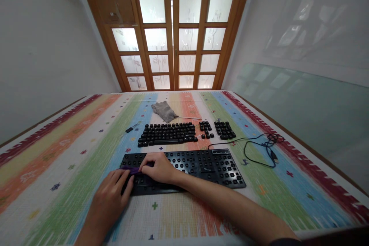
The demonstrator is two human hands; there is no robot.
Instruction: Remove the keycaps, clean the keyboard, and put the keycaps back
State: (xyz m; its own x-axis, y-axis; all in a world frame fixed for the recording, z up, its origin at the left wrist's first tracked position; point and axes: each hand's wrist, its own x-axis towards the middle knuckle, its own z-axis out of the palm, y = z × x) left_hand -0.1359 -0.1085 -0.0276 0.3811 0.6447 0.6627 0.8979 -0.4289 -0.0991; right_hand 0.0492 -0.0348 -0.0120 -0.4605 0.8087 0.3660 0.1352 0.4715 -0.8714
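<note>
A black keyboard [184, 191] with its keycaps taken off lies across the near part of the table. At its left end my left hand [113, 188] is closed on the edge, thumb along the near side, fingertips beside a strip of purple cloth [132, 170]. My right hand [158, 168] is bent over the left part of the keyboard and presses the cloth onto it. Part of the cloth is hidden under the right fingers. Beyond the keyboard, loose black keycaps [167, 133] are laid out in keyboard order, with smaller groups of keycaps [225, 130] on the right.
A grey cloth [165, 111] lies farther back, with a thin rod [188, 118] beside it. A small black tool with wires [129, 129] is left of the keycaps. The keyboard's cable [261, 144] coils on the right. A striped tablecloth [72, 153] covers the table; walls flank it.
</note>
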